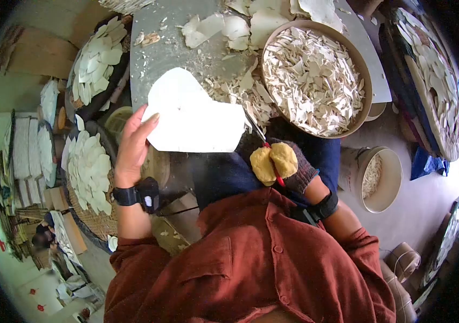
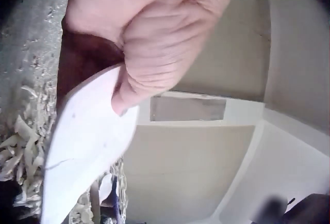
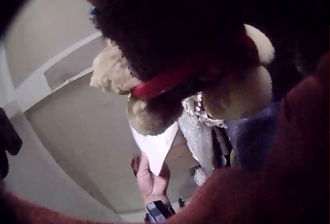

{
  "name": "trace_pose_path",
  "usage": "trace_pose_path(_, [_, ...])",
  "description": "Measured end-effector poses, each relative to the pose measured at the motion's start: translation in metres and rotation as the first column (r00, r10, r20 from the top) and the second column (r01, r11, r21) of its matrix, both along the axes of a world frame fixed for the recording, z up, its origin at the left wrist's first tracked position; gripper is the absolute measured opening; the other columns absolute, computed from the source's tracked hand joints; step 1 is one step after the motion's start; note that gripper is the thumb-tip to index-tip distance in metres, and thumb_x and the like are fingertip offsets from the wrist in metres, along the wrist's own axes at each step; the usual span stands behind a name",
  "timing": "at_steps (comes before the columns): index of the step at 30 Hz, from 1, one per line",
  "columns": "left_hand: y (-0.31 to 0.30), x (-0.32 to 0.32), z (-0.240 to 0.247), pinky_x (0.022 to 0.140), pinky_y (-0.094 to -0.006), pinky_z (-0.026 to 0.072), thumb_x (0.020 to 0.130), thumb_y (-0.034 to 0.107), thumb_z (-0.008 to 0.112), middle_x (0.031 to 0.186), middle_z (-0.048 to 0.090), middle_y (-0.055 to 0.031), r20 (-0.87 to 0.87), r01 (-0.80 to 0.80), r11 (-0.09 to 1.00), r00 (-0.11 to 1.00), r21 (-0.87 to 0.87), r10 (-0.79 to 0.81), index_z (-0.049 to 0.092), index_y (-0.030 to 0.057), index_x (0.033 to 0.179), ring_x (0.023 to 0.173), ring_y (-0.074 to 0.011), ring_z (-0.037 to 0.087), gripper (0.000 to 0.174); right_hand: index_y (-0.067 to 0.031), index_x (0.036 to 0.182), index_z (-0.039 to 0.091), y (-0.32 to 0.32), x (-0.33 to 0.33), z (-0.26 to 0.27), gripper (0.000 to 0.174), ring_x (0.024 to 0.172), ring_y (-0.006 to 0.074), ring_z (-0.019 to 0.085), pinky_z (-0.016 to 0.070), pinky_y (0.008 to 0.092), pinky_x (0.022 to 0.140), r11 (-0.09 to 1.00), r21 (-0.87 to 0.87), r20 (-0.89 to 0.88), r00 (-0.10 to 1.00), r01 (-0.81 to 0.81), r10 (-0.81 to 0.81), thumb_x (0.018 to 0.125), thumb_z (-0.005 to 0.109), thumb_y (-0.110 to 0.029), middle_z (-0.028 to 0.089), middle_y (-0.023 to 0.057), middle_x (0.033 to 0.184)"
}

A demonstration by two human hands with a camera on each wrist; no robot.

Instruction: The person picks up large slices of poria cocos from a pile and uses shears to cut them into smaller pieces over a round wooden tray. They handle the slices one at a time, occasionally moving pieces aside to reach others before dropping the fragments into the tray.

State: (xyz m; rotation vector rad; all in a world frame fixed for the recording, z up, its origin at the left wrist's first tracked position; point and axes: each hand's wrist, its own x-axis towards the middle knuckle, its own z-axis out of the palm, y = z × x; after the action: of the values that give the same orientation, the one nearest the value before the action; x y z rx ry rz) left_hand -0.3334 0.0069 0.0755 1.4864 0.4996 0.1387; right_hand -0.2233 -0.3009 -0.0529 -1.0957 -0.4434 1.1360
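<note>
My bare left hand (image 1: 137,141) pinches a stiff white sheet (image 1: 186,121) by its left edge, thumb on top. One end of this sheet is rounded, the other squared off. In the left wrist view the sheet (image 2: 85,141) looks thin and slightly curved, with the thumb pressed on its face. My right hand (image 1: 300,175), in a dark knitted glove, grips red-handled scissors (image 1: 265,144) whose handles are wrapped in lumpy yellow padding (image 1: 275,161). The blades point up at the sheet's right edge, partly hidden by it. The right wrist view shows the red handle (image 3: 160,83) under the dark glove.
Across my lap's far side stands a grey table (image 1: 165,54) strewn with white scraps. A round tray (image 1: 367,81) heaped with cut chips sits on its right. A bucket (image 1: 386,199) of chips is at lower right. Baskets of white pieces (image 1: 89,167) line the left.
</note>
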Motion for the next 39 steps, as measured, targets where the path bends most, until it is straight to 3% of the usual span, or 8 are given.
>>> trace_pose_path(3, [0.0,0.003,0.017,0.089,-0.0271,0.0417,0.081,0.003,0.056,0.122,0.051,-0.0123,0.213,0.155,0.961,0.955,0.231,-0.205,0.059,0.0029,0.104,0.111,-0.0181,0.05,0.023,0.0005,0.1,0.055,0.007,-0.011,-0.024,0.021,0.085,0.0174,0.06,0.0493,0.032,0.077,0.884,0.396,-0.488,0.872,0.247,-0.024,0.084,0.055,-0.013,0.062,0.009,0.095])
trace_pose_path(6, [-0.014,0.009,0.025,0.084,-0.0244,0.0411,0.071,-0.015,0.047,0.132,0.043,-0.0077,0.271,0.012,0.784,0.935,0.621,-0.228,0.062,0.0061,0.078,0.109,-0.0166,0.05,0.026,-0.002,0.096,0.057,0.004,-0.011,-0.049,0.016,0.083,0.0189,0.06,0.0487,0.0336,0.076,0.933,0.23,-0.478,0.867,0.278,-0.141,0.084,0.054,-0.012,0.063,0.0078,0.092])
trace_pose_path(8, [-0.012,0.0,0.016,0.077,-0.0225,0.041,0.069,-0.017,0.042,0.119,0.051,-0.0063,0.144,0.04,0.712,0.97,0.702,-0.197,0.06,0.0041,0.078,0.092,-0.0136,0.056,0.029,-0.0041,0.092,0.059,0.006,-0.018,-0.062,0.013,0.086,0.0223,0.059,0.0476,0.0355,0.077,0.961,0.077,-0.011,0.964,0.266,-0.266,0.084,0.052,-0.011,0.062,0.009,0.089])
trace_pose_path(9, [-0.008,-0.004,0.005,0.076,-0.0226,0.0413,0.071,-0.015,0.041,0.115,0.053,-0.0065,0.159,0.025,0.77,0.974,0.637,-0.163,0.059,0.0033,0.08,0.088,-0.0128,0.055,0.028,-0.0052,0.09,0.059,0.009,-0.021,-0.061,0.012,0.087,0.024,0.059,0.047,0.0365,0.078,0.955,-0.022,0.221,0.934,0.294,-0.282,0.084,0.051,-0.011,0.062,0.0096,0.088])
trace_pose_path(13, [-0.017,-0.011,-0.008,0.075,-0.0239,0.0428,0.078,-0.003,0.038,0.102,0.057,-0.0088,0.207,-0.009,0.99,0.978,0.141,-0.02,0.057,-0.0001,0.091,0.082,-0.0121,0.055,0.023,-0.0027,0.09,0.059,0.003,-0.02,-0.027,0.013,0.084,0.0229,0.059,0.0473,0.035,0.074,0.904,0.147,-0.767,0.623,0.402,-0.152,0.085,0.051,-0.012,0.062,0.0113,0.088])
trace_pose_path(20, [-0.053,0.0,-0.017,0.092,-0.0302,0.0402,0.085,0.011,0.048,0.116,0.052,-0.013,0.198,-0.178,0.984,0.964,-0.015,0.177,0.039,-0.0018,0.127,0.106,-0.0197,0.052,0.045,-0.0022,0.093,0.058,-0.004,-0.021,-0.045,0.016,0.084,0.0198,0.06,0.0484,0.0328,0.074,0.955,0.113,-0.174,0.952,0.274,-0.253,0.087,0.048,-0.014,0.063,0.0089,0.089])
trace_pose_path(31, [-0.057,0.009,-0.034,0.092,-0.0311,0.0417,0.082,-0.002,0.054,0.124,0.045,-0.0141,0.28,-0.306,0.952,0.912,-0.018,0.299,0.028,0.0009,0.133,0.109,-0.0188,0.049,0.057,-0.0015,0.106,0.054,-0.01,-0.022,-0.045,0.027,0.097,0.0211,0.057,0.0457,0.0351,0.088,0.837,0.393,-0.797,0.595,0.38,0.104,0.089,0.049,-0.022,0.059,0.0101,0.106])
trace_pose_path(39, [-0.057,0.003,-0.053,0.089,-0.029,0.0415,0.083,0.006,0.055,0.115,0.053,-0.0094,0.115,-0.385,0.917,0.911,-0.106,0.396,0.04,0.0,0.125,0.105,-0.018,0.051,0.045,-0.0076,0.119,0.048,-0.009,-0.033,-0.063,0.039,0.109,0.0205,0.051,0.0391,0.0334,0.097,0.926,0.345,-0.3,0.953,0.154,-0.047,0.083,0.06,-0.018,0.053,0.0098,0.118])
